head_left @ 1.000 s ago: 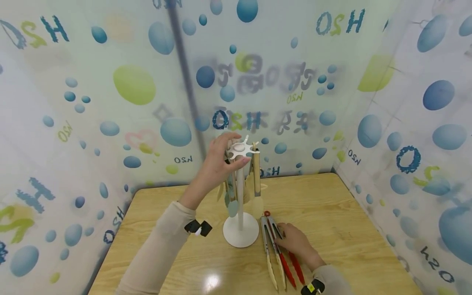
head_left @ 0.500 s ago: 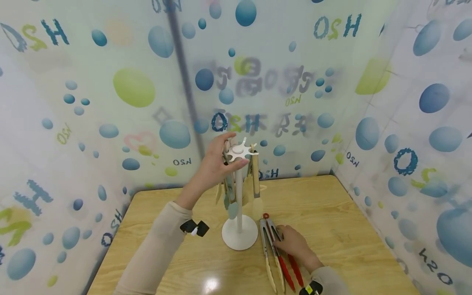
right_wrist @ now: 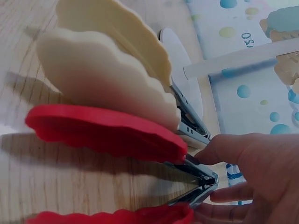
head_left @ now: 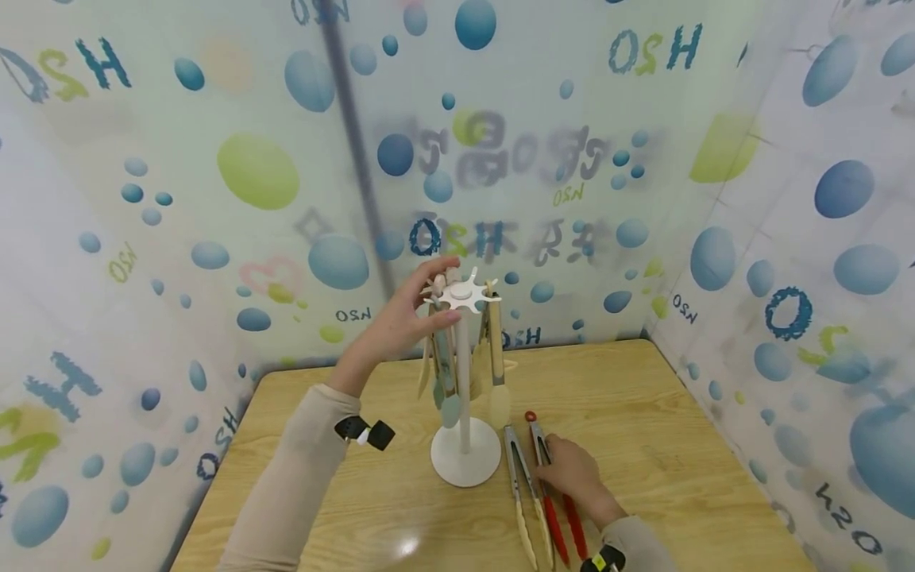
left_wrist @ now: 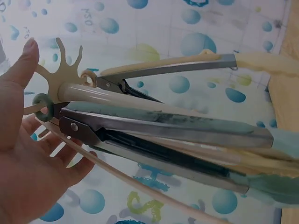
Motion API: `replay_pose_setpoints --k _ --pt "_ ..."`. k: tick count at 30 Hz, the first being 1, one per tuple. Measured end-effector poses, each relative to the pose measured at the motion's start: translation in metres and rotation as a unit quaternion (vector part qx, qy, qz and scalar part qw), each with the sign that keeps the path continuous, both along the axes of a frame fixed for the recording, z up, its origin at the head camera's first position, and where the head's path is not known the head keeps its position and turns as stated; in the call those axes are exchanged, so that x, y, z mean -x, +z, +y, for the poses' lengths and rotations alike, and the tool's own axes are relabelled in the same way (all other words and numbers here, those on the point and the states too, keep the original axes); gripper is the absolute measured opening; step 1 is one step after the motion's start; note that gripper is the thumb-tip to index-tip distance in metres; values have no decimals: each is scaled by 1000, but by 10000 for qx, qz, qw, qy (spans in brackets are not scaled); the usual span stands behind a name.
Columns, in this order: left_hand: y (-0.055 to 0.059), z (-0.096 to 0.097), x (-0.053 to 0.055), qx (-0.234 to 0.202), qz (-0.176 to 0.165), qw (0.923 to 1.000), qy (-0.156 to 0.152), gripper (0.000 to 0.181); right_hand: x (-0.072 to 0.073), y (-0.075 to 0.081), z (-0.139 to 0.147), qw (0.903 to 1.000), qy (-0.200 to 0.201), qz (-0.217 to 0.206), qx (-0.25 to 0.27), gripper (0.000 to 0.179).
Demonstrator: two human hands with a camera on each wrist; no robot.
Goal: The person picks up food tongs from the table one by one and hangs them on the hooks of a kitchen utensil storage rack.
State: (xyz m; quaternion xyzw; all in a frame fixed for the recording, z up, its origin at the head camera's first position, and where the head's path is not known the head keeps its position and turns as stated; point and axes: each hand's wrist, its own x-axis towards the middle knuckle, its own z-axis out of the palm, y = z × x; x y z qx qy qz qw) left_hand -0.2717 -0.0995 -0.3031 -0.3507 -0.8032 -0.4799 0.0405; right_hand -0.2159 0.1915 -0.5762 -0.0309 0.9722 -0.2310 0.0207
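Note:
My left hand (head_left: pixel 396 326) is at the hooked top of a white utensil stand (head_left: pixel 465 454), fingers spread around the hooks, thumb apart from them in the left wrist view. Green-tipped tongs (left_wrist: pixel 173 121) hang by a ring beside the palm, and cream-tipped tongs (left_wrist: pixel 187 65) hang on the far side. On the table, my right hand (head_left: pixel 574 473) grips a pair of red-tipped tongs (head_left: pixel 554 528) by the metal arms near the ring end, thumb on one side and fingers on the other. Loose cream-tipped tongs (head_left: pixel 525 500) lie just left of them.
The wooden table (head_left: pixel 343 492) meets a patterned curtain wall (head_left: pixel 286 230) at the back and sides. The stand's round white base (head_left: pixel 446 470) sits left of the loose tongs. More utensils hang from the stand, partly hidden behind one another.
My left hand has drawn slightly left, its thumb coming off the stand's top. The red-tipped tongs' ring end has moved right, apart from the cream-tipped tongs, with my right hand on them.

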Motion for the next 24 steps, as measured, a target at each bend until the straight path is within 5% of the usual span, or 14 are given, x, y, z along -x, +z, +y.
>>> replay_pose_setpoints --k 4,10,17,24 --pt "1 0 -1 -159 -255 9995 -74 73 6 -3 -2 9999 118 74 -91 56" --pt "5 8 -9 -65 -652 9971 387 72 13 -5 -4 9996 186 124 -170 64" --pt "7 12 -15 -71 -728 9960 518 72 14 -6 -1 9999 115 101 -60 68" --pt "5 12 -14 -176 -603 9965 550 70 14 8 3 9980 138 605 112 70"
